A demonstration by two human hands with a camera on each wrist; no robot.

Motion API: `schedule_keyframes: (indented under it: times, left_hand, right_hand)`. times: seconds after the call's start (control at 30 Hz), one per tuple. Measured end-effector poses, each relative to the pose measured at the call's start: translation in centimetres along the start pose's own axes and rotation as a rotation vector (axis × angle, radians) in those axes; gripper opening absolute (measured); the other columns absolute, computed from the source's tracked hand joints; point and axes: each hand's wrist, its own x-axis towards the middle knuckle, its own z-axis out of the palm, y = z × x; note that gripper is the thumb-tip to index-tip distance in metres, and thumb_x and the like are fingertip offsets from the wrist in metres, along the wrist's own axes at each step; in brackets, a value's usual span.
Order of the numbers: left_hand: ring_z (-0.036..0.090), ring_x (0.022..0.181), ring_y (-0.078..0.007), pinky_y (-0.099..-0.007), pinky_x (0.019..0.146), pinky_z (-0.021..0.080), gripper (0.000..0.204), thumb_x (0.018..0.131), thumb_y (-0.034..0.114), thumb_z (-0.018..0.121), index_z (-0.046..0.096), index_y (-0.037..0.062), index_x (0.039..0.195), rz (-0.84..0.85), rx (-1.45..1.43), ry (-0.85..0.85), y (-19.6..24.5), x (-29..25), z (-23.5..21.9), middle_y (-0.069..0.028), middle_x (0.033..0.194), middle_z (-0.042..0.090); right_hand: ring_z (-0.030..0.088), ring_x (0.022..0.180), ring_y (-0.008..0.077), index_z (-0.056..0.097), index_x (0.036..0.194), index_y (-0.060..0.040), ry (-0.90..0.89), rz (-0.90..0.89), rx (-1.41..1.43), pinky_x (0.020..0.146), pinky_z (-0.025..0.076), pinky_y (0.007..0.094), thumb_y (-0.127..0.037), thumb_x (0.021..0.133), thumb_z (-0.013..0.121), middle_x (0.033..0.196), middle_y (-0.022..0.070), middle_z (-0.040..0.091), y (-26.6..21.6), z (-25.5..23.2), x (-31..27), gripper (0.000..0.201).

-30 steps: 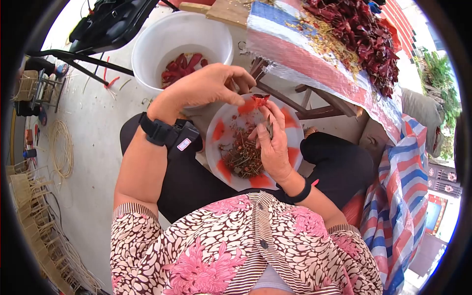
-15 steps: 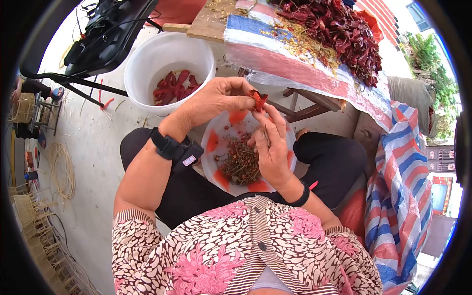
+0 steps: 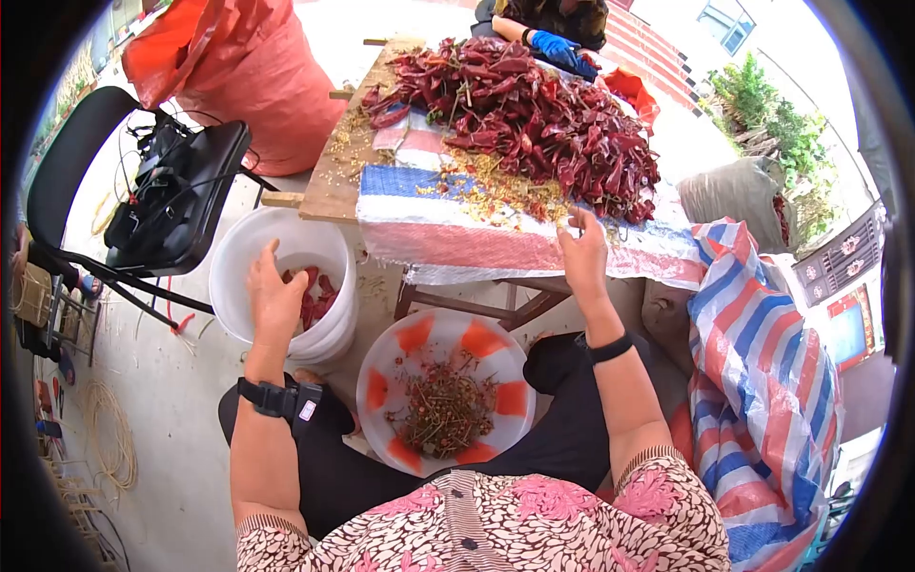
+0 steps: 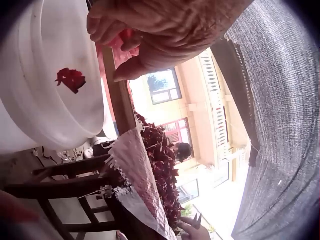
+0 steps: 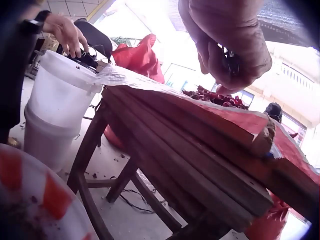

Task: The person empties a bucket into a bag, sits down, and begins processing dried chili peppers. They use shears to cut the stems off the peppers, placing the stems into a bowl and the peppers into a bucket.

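My left hand [image 3: 274, 296] is over the white bucket [image 3: 229, 276], its fingers apart and loosely bent. A dark red piece of dried chili [image 4: 71, 80] appears against the bucket in the left wrist view, apart from the fingers. More red chili pieces [image 3: 319, 296] lie inside the bucket. My right hand [image 3: 583, 253] reaches to the near edge of a heap of dried red chilies [image 3: 534, 114]. Within its curled fingers is a small dark metal tool [image 5: 230, 62], mostly hidden by the hand; its kind I cannot tell.
Between my legs sits a red-and-white basin [image 3: 381, 419] with stems and scraps. The heap lies on a striped sheet [image 3: 448, 238] over a wooden table. A black chair [image 3: 181, 210] and a red sack [image 3: 248, 86] stand at left. Across the table is a blue-gloved hand [image 3: 558, 46].
My hands have parted from over the basin: the left moved over the bucket, the right to the chili heap. The chili piece has left my hands. The head view has lifted toward the table.
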Motion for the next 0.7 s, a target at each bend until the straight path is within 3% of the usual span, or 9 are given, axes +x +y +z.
schedule_keyframes:
  times: [0.03, 0.13, 0.27, 0.3, 0.4, 0.43, 0.53, 0.6, 0.7]
  left_hand:
    - [0.063, 0.089, -0.0268, -0.0378, 0.083, 0.051, 0.054, 0.080, 0.008, 0.066, 0.047, 0.0034, 0.131, -0.086, -0.202, -0.106, 0.9, -0.1, -0.1, -0.0185, 0.117, 0.056]
    - [0.064, 0.086, -0.0235, -0.0350, 0.080, 0.052, 0.052, 0.081, 0.004, 0.063, 0.047, 0.0029, 0.131, -0.113, -0.440, -0.201, 3.0, -0.3, 0.5, -0.0174, 0.115, 0.057]
    - [0.063, 0.082, -0.0136, -0.0268, 0.074, 0.052, 0.037, 0.089, 0.002, 0.057, 0.052, 0.0000, 0.126, 0.026, -0.716, -0.425, 5.1, -0.7, 1.0, -0.0100, 0.100, 0.064]
    - [0.061, 0.081, -0.0106, -0.0244, 0.074, 0.051, 0.029, 0.092, 0.001, 0.054, 0.055, -0.0017, 0.121, -0.022, -0.835, -0.502, 5.8, -0.9, 1.0, -0.0070, 0.095, 0.065]
    - [0.061, 0.080, -0.0108, -0.0247, 0.075, 0.051, 0.026, 0.093, 0.004, 0.055, 0.056, -0.0017, 0.118, -0.055, -0.978, -0.668, 6.6, -1.6, 1.0, -0.0067, 0.095, 0.064]
    - [0.060, 0.080, -0.0105, -0.0251, 0.076, 0.050, 0.025, 0.094, 0.008, 0.054, 0.057, -0.0016, 0.117, -0.036, -1.005, -0.717, 6.9, -1.8, 1.0, -0.0067, 0.095, 0.064]
    - [0.061, 0.084, -0.0113, -0.0262, 0.080, 0.050, 0.025, 0.095, 0.012, 0.055, 0.057, -0.0014, 0.117, -0.132, -1.130, -0.930, 9.0, -2.5, 0.0, -0.0072, 0.096, 0.065]
    - [0.062, 0.094, -0.0142, -0.0276, 0.085, 0.049, 0.034, 0.097, 0.021, 0.056, 0.054, -0.0014, 0.123, -0.153, -1.188, -1.060, 9.5, -3.1, 0.9, -0.0084, 0.102, 0.065]
    - [0.061, 0.099, -0.0157, -0.0287, 0.088, 0.049, 0.045, 0.097, 0.027, 0.056, 0.047, -0.0017, 0.131, -0.132, -1.289, -1.165, 10.5, -4.4, 2.1, -0.0094, 0.110, 0.063]
  right_hand:
    - [0.061, 0.098, 0.0322, 0.051, 0.126, -0.0109, 0.037, 0.016, -0.095, 0.086, 0.048, 0.0422, -0.012, 0.082, 0.064, 0.107, 0.0136, 0.061, 0.8, 0.0, 1.3, 0.047]
    - [0.061, 0.098, 0.0307, 0.051, 0.127, -0.0182, -0.112, 0.202, -0.127, 0.084, 0.048, 0.0423, -0.013, 0.081, 0.065, 0.106, 0.0093, 0.062, 0.5, 0.0, 5.5, 0.048]
    - [0.062, 0.093, 0.0305, 0.058, 0.115, -0.0161, -0.075, 0.074, -0.255, 0.080, 0.049, 0.0425, -0.018, 0.083, 0.064, 0.102, 0.0080, 0.064, 2.5, 2.5, 8.0, 0.032]
    - [0.062, 0.093, 0.0312, 0.062, 0.106, -0.0133, -0.042, 0.095, -0.255, 0.078, 0.049, 0.0417, -0.021, 0.084, 0.064, 0.100, 0.0097, 0.065, 2.3, 2.2, 8.2, 0.024]
    - [0.063, 0.087, 0.0280, 0.063, 0.103, -0.0117, -0.006, 0.072, 0.007, 0.074, 0.048, 0.0381, -0.020, 0.084, 0.065, 0.095, 0.0094, 0.065, 1.4, 1.2, 7.0, 0.021]
    - [0.060, 0.077, 0.0166, 0.064, 0.102, -0.0090, 0.004, 0.075, 0.164, 0.068, 0.046, 0.0295, -0.015, 0.087, 0.065, 0.087, 0.0040, 0.064, 0.4, 0.5, 5.6, 0.016]
    - [0.052, 0.071, 0.0065, 0.064, 0.103, -0.0069, -0.067, 0.248, 0.638, 0.065, 0.042, 0.0214, -0.009, 0.090, 0.063, 0.082, -0.0026, 0.058, -4.2, -1.9, 0.8, 0.013]
    - [0.048, 0.069, 0.0031, 0.064, 0.104, -0.0066, -0.127, 0.293, 0.652, 0.063, 0.041, 0.0187, -0.006, 0.091, 0.062, 0.080, -0.0056, 0.055, -7.4, -2.8, -3.2, 0.013]
    - [0.059, 0.073, 0.0145, 0.065, 0.104, -0.0084, -0.141, -0.107, 0.428, 0.065, 0.048, 0.0268, 0.002, 0.081, 0.068, 0.092, 0.0035, 0.061, -10.7, -2.3, -8.9, 0.026]
